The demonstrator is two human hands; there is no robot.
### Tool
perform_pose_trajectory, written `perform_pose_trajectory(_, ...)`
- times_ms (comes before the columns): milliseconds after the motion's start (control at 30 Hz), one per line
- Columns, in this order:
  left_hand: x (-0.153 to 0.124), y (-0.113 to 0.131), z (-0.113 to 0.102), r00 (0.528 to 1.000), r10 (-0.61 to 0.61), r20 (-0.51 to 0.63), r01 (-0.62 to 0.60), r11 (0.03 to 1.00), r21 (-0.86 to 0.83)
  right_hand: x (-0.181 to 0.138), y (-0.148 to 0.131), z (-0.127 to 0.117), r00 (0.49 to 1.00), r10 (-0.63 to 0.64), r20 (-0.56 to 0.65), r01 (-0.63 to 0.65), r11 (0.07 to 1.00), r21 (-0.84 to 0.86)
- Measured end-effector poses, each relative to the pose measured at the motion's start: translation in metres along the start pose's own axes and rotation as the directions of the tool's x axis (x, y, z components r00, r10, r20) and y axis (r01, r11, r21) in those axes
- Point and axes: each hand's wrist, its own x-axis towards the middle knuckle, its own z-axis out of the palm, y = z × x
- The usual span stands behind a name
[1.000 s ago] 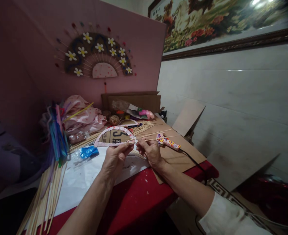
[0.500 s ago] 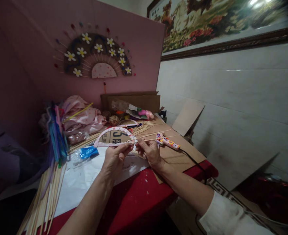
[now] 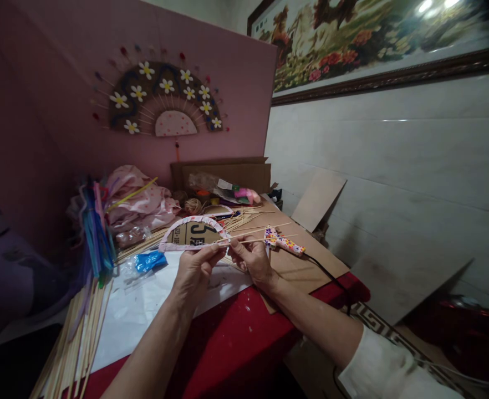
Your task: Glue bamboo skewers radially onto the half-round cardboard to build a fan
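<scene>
Half-round panel and thin sticks between my two hands, seen from above. The fingers of my left hand are drawn together, thumb uppermost, on the panel's straight lower edge; the panel, bare cardboard within a pink fabric rim, lies just beyond them and mostly to their left, its curved side turned away from me. The fingers of my right hand are pinched with almost no gap at the panel's right corner, where they grip the thin sticks — whether one or both pass between the tips I cannot tell. Principal relation: the panel's long axis runs left to right across my fingertips, while the sticks leave that right corner rightward and slightly away, close to the same line; my left hand is the nearer to the panel's body, my right to the corner and the sticks. Beyond and right of my right fingers, near the sticks, a flower-patterned glue gun rests on a brown board. Left of my left fingers lie a blue packet and, nearer me, a white sheet — both on the red-covered surface.
</scene>
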Motion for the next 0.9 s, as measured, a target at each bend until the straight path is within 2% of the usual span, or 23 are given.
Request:
perform_pose_trajectory(167, -0.001, 0.0009, -0.002, 0.998, -0.03, 0.056, 0.031, 0.999, -0.02, -0.0012, -0.0018, 0.0005, 0.999, -0.033, 0.019, 0.034, 0.998, -0.047)
perform_pose_trajectory(300, -0.0011, 0.0001, -0.0021, 0.998, -0.003, 0.068, 0.004, 1.0, -0.014, -0.0019, -0.0023, 0.0007, 0.999, -0.038, 0.023, 0.04, 0.996, -0.078)
perform_pose_trajectory(667, 0.0042, -0.0031, -0.0029, 0.998, 0.033, -0.044, -0.035, 0.999, -0.033, -0.0032, -0.0012, 0.0029, 0.995, -0.052, 0.081, 0.055, 0.998, -0.033)
perform_pose_trajectory(900, 0.0034, -0.0012, -0.0012, 0.998, 0.042, -0.049, -0.043, 0.999, -0.011, -0.0028, -0.0038, 0.0043, 0.997, -0.015, 0.078, 0.019, 0.998, -0.055)
